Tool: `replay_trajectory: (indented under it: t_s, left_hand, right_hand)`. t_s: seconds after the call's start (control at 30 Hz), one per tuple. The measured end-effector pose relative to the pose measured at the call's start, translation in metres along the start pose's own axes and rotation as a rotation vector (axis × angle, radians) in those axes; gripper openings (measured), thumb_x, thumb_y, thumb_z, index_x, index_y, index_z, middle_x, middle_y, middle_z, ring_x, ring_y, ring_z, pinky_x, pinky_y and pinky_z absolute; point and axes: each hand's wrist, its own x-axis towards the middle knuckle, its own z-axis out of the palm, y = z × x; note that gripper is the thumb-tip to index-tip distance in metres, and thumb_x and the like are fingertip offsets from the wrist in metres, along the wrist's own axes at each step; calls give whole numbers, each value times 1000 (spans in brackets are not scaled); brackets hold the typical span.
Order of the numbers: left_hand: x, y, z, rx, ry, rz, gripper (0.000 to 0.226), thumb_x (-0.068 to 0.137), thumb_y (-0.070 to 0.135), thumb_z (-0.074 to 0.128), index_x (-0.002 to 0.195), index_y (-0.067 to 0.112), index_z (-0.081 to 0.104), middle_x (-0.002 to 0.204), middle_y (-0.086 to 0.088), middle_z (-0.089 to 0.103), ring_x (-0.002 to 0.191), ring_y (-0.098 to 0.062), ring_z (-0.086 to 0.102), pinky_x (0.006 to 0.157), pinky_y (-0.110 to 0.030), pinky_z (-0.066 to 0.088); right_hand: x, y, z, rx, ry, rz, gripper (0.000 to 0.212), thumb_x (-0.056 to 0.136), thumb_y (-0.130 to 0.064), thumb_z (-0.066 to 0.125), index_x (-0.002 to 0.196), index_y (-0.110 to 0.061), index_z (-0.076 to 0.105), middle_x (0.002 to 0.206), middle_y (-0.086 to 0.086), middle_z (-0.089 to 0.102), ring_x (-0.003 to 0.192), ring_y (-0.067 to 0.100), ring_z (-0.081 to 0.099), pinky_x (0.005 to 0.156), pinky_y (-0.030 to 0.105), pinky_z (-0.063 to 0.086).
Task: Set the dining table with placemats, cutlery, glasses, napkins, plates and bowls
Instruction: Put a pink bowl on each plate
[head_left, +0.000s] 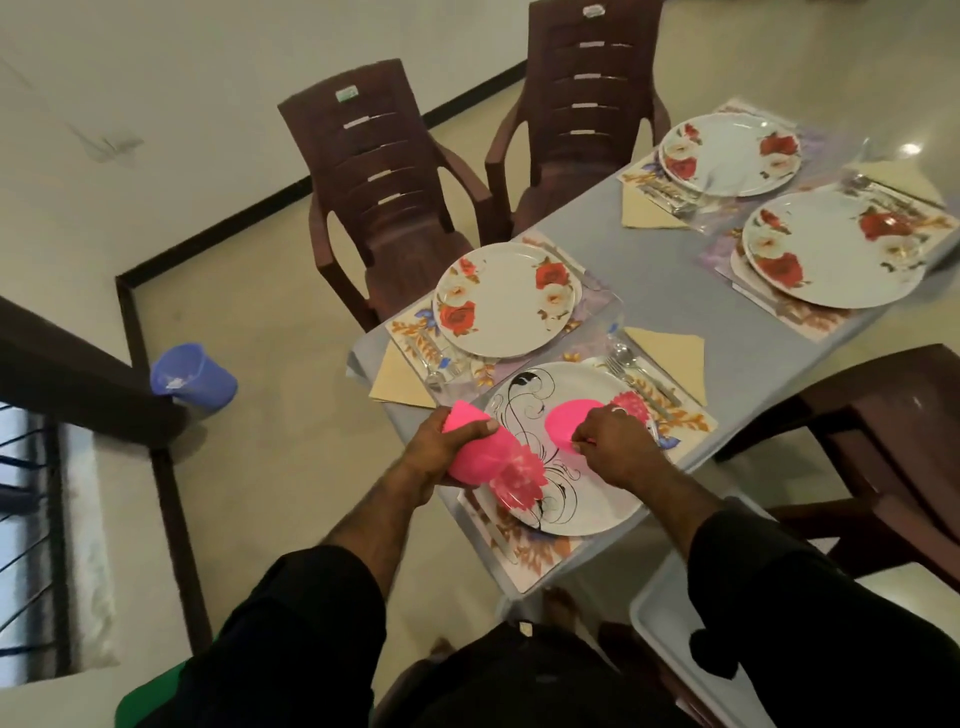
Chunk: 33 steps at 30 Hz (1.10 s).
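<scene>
**Pink bowls going onto the near plate**

Black sleeves fill the bottom edge; both bare forearms reach over the near place setting. Left hand (451, 451) curls around a stack of pink bowls (493, 457) lying on its side, rims toward the plate, flower print showing; right hand (615, 441) pinches the rim of a single pink bowl (571, 421) held just over or on the swirl-pattern plate (571, 499); cannot tell if it touches. Plate sits on a floral placemat (524, 551); fork and spoon (631, 371) lie right of it, beige napkin (672, 353) beyond. Three rose-print plates (506, 301) on the other mats carry no bowls; bowl step looks barely started.

Handling guess: bowls look like thin plastic; light, stiff, smooth, not fragile; nested ones may stick, so take one by the rim with thumb inside and peel it off while the other hand wraps the stack's outer wall. Set base down at plate centre; smooth plate may let it slide.

Brown chairs (384, 182) stand at the far side; blue bucket (195, 376) on the floor.
</scene>
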Motion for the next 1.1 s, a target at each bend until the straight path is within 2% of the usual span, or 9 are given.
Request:
replay_trajectory:
  t_s: [0.1,0.17,0.27,0.37,0.43,0.7,0.83,0.93,1.1]
  left_hand:
    - [3,2,2,0,1,-12,66,75,44,93,130,29,58,128,-8,65,107,-37,70,77,-64,64]
    - [4,3,1,-15,3,-19,63,76,44,93,128,29,59,128,-9,65,108,-38,70,78,-65,64]
    - [3,5,-1,-28,-6,-16,59,78,44,91,125,30,60,128,-10,66,110,-39,70,79,-66,63]
    - [3,7,-4,-27,-10,-18,66,72,49,91,127,31,58,130,-10,65,111,-39,69,78,-63,64]
    - [2,7,-5,-22,-3,-19,71,68,52,91,127,31,58,130,-10,65,111,-39,70,77,-62,65]
    - [7,5,-16,-30,12,-23,75,69,55,95,130,31,58,133,-10,64,114,-41,69,78,-64,64]
    - [10,16,-11,-34,2,-9,74,71,53,94,131,31,58,131,-9,64,113,-39,69,79,-63,64]
    - [13,25,-6,-38,-11,1,71,73,51,90,132,32,56,131,-8,63,112,-39,69,78,-61,65]
    - [16,34,0,-20,-28,4,80,71,53,90,137,30,53,132,-8,62,114,-39,68,78,-59,65]
  right_hand:
    - [3,0,5,-167,40,-10,22,97,-37,67,111,-30,82,113,-1,73,105,24,64,90,37,53]
    - [2,2,9,-213,54,-12,25,94,-38,70,115,-31,81,130,1,66,121,27,57,100,43,48]
    - [0,5,12,-139,56,61,54,85,-49,77,136,-32,67,159,7,42,144,35,39,116,53,34]
    - [0,4,14,-78,0,135,82,86,-63,72,154,-26,46,167,15,26,149,42,32,119,55,32]
    - [2,1,16,-94,-52,157,89,88,-65,68,159,-22,36,169,17,20,149,44,31,118,54,34]
    - [34,2,-7,-143,23,180,89,84,-58,80,152,-17,40,158,19,35,135,41,50,112,53,44]
    - [46,13,-19,-104,27,192,96,82,-59,81,155,-15,36,163,17,33,142,41,45,114,53,39]
    - [46,18,-16,-68,97,205,103,79,-71,78,154,-15,36,165,21,29,148,45,36,115,56,38]
    - [49,11,-14,-73,98,212,92,87,-65,73,153,-12,37,158,21,39,142,43,43,112,54,43]
